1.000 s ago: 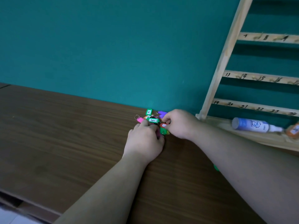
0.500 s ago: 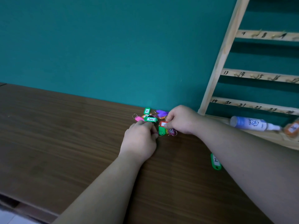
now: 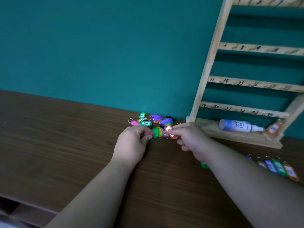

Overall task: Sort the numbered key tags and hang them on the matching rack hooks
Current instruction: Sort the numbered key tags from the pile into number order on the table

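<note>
Key tags [image 3: 154, 124] lay piled on surface [image 3: 65, 145], 12 o'clock. Right hand [image 3: 192, 142] pinched orange tag [image 3: 171, 133]; left hand [image 3: 131, 143] pinched pink tag [image 3: 151, 134]. Sorting step, judged; next move likely needed number read, then rack [image 3: 209, 63], 2 o'clock.

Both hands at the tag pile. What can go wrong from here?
The right hand pinches a red tag at the pile's edge; tangled rings could drag neighbours along.
Its label is blurred here, so a mismatch on the rack is possible.
The right forearm lies over a green tag and may sweep it away.
</note>
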